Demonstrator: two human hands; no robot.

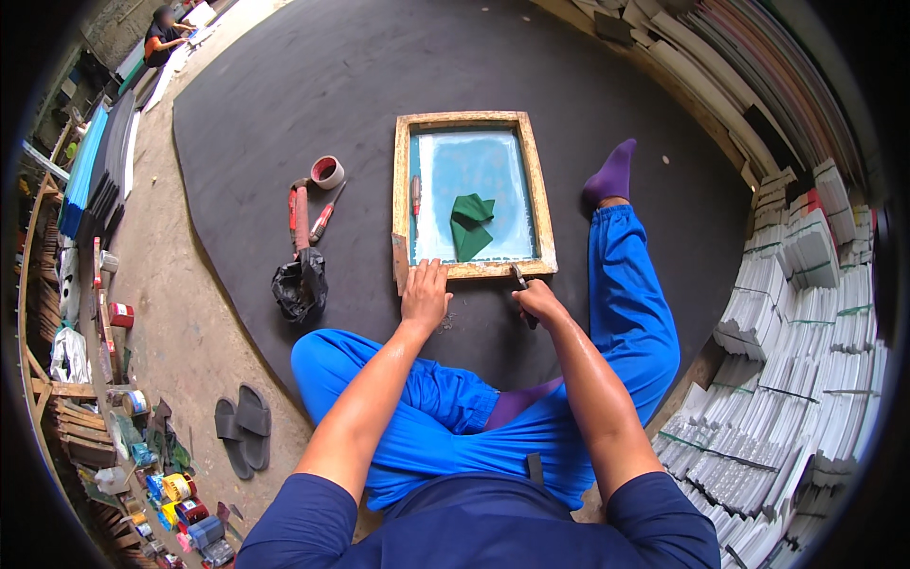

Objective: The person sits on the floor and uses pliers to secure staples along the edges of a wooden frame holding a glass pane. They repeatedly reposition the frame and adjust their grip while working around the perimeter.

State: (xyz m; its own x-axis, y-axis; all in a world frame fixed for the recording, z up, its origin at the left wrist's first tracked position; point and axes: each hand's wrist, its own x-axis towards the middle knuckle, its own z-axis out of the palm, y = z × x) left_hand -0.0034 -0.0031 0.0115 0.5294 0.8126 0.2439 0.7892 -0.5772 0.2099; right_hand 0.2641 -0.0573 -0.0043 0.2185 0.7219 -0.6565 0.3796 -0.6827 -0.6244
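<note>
On the dark mat in front of me lies a screen-printing frame [543, 204] of worn wood with pale blue mesh. My left hand [426, 296] rests on its near rail, fingers stretched over the wood toward the left corner. At the near right corner, my right hand [540, 301] is closed around a pair of pliers [518, 274], its metal head touching or close to the rail; the jaws are too small to read. A crumpled green cloth [471, 226] lies on the mesh. Inside the left rail is a red-handled screwdriver [416, 192].
Left of the frame lie a tape roll [327, 172], a hammer [301, 218], another screwdriver [323, 220] and a black plastic bag [300, 287]. Grey slippers [244, 431] sit on the floor. Bundled white stacks [791, 408] line the right. A person [163, 36] sits far left.
</note>
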